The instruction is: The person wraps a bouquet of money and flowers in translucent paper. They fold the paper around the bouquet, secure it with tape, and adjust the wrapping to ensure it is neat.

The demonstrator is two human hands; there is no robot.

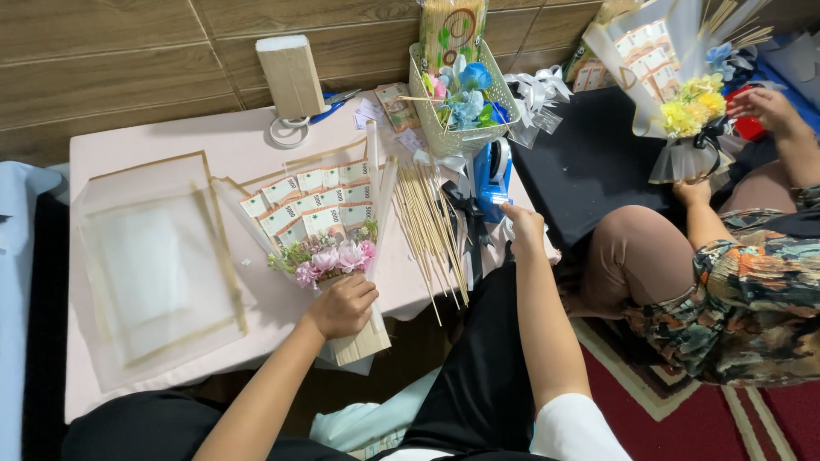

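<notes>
1. L hand gripped the banknote bouquet by its stem, fingers curled tight round it; bouquet lay on the pink counter.
2. R hand was at the blue tape dispenser; fingers' state can't be told.
3. Bamboo skewers lay btwn them.
4. Co-worker's hand held a 2nd bouquet.

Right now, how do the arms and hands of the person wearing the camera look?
Both forearms are bare. The left hand and the right hand wear no gloves, and no rings or watch are visible. A white short sleeve covers the right upper arm.
</notes>
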